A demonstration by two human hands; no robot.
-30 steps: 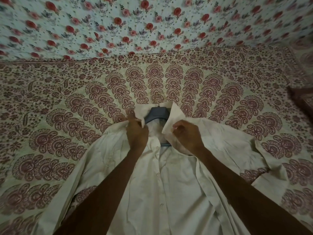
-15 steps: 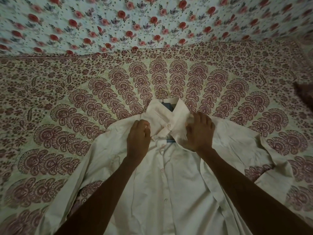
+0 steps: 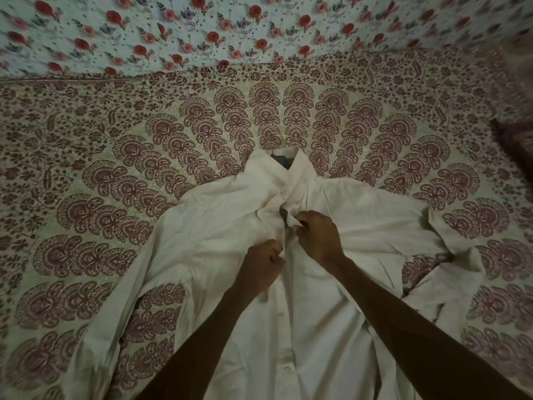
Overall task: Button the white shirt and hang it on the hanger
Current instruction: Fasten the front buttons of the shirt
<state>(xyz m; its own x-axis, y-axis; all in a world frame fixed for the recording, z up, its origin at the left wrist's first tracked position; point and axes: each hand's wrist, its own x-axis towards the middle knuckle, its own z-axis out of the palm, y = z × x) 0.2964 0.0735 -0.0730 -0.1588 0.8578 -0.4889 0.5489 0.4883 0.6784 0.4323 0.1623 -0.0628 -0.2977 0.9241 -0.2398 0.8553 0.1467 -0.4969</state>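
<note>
The right hand [image 3: 318, 238] pinches a fold of the shirt's front edge just below the collar. The left hand [image 3: 264, 261], fingers curled, grips the opposite edge a little lower, and the two almost touch. Under them the patterned bedspread [image 3: 115, 168] carries the white shirt [image 3: 219, 226], laid front-up with its sleeves spread out to both sides. The hanger [image 3: 284, 162] is already inside it: only a dark sliver shows in the collar opening, and its hook [image 3: 274, 137] lies on the bedspread beyond. The collar button [image 3: 282, 192] looks fastened.

The step in hand seems to be the button next below the collar. The next move calls for drawing the two edges level, laying the buttonhole over the button and pushing it through while the cloth is kept taut, without skipping a hole.

Half a second ago both hands lay flat on either side of the collar; they have since dropped lower and closed on the front edges. A second ago they held the collar apart, baring much of the hanger, which the collar now covers.
</note>
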